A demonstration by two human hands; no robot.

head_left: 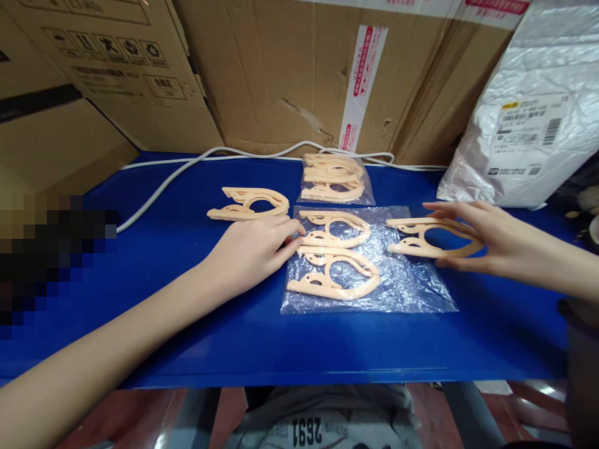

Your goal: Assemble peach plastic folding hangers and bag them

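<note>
A clear plastic bag (407, 280) lies flat on the blue table (234, 337) with two peach folding hangers (334, 262) on or in it. My left hand (253, 249) rests at the bag's left edge, its fingertips pinched on the edge next to the upper hanger. At the bag's upper right corner my right hand (486, 240) grips another peach hanger (430, 237) between thumb and fingers. A loose hanger (250, 202) lies to the left. A filled bag of hangers (334, 178) sits behind.
Cardboard boxes (262, 68) stand along the back of the table. A white cable (187, 168) runs in front of them. A silver-white mailer bag (528, 106) with labels leans at the back right. A pixelated patch covers the left edge.
</note>
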